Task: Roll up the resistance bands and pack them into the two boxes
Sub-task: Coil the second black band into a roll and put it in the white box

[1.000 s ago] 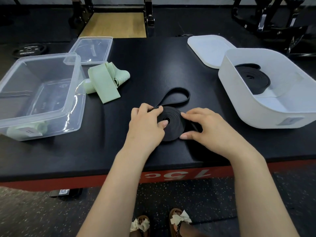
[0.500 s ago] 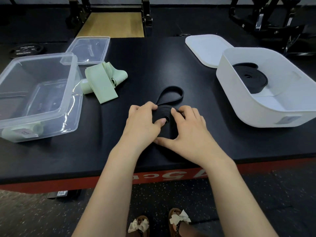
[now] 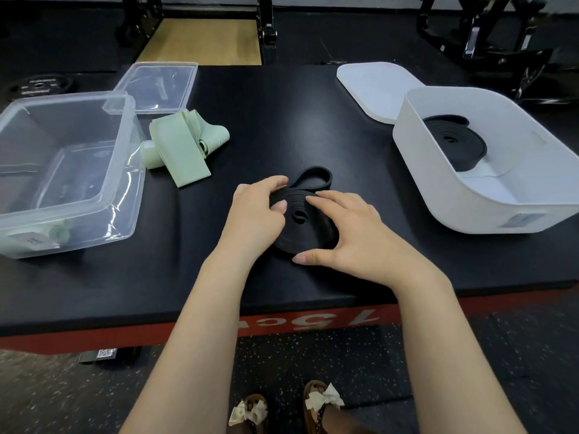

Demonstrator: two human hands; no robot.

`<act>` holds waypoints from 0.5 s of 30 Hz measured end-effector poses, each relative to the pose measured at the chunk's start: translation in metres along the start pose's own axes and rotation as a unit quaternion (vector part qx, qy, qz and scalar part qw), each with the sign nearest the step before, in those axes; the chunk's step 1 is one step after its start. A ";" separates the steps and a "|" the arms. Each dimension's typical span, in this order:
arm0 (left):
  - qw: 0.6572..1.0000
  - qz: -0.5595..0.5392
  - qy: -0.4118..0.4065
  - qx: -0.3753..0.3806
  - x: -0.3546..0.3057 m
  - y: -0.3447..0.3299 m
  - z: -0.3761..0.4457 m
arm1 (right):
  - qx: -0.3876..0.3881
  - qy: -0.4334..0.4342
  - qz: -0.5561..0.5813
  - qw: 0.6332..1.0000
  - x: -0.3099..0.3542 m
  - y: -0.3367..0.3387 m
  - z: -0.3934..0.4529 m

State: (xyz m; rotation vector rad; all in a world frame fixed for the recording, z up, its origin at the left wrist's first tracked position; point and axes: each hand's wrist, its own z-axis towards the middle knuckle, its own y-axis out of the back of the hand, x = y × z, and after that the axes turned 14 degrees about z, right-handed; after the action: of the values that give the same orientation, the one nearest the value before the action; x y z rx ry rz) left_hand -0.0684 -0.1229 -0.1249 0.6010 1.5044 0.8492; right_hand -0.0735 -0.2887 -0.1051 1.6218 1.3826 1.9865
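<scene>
Honestly, working across from the left: the clear plastic box (image 3: 67,170) is sitting at the left edge of the tabletop (image 3: 282,120), with what looks like a pale green roll (image 3: 59,234) tucked in its near corner. Its clear lid (image 3: 158,87) is lying behind it. Just to the right, a mint green band (image 3: 185,148) is lying loose and half unrolled, so that one is waiting its turn.

In the middle, the left hand (image 3: 255,219) is curling round the far-left edge of the black band coil (image 3: 305,225), thumb pressing on top. The right hand (image 3: 354,233) is cupping the near-right side, fingers spread flat over the coil and thumb hooked round its front edge. A short tail loop (image 3: 313,180) is sticking out behind, unwound.

Risk as I'm reading it: rubber like this is probably wanting to spring open, so if either hand is easing off before that tail is wrapped in, the whole coil could be unwinding. Lifting it by the outer wraps only might also be letting the centre telescope out.

On the right, the white box (image 3: 488,211) is holding one black rolled band (image 3: 454,142) already, with its white lid (image 3: 372,89) lying behind it.
</scene>
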 end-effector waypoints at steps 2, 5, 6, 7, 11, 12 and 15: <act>1.000 0.013 -0.003 -0.009 -0.004 -0.001 -0.001 | -0.046 -0.010 -0.053 0.997 0.004 -0.007 -0.006; 0.999 0.037 -0.003 -0.010 -0.007 0.000 -0.002 | -0.117 -0.033 -0.107 0.987 0.018 -0.026 -0.010; 0.999 0.040 -0.002 -0.009 -0.008 0.000 -0.003 | -0.137 -0.042 -0.110 0.984 0.022 -0.032 -0.009; 0.999 0.038 -0.003 -0.006 -0.008 0.001 -0.003 | -0.153 -0.045 -0.107 0.981 0.024 -0.037 -0.006; 1.000 0.020 -0.001 0.011 -0.008 0.003 -0.005 | -0.146 -0.022 -0.064 0.987 0.017 -0.036 0.001; 1.000 0.026 0.000 0.016 -0.007 0.005 -0.005 | -0.121 -0.012 -0.051 0.991 0.013 -0.032 0.002; 0.997 0.060 0.012 0.051 -0.003 0.010 -0.005 | -0.025 0.005 -0.001 1.000 0.003 -0.013 0.002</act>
State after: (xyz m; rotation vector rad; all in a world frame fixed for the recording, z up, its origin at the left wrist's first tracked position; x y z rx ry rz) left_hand -0.0737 -0.1199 -0.1155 0.7658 1.5515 0.8775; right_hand -0.0782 -0.2787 -0.1135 1.5900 1.3274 2.0139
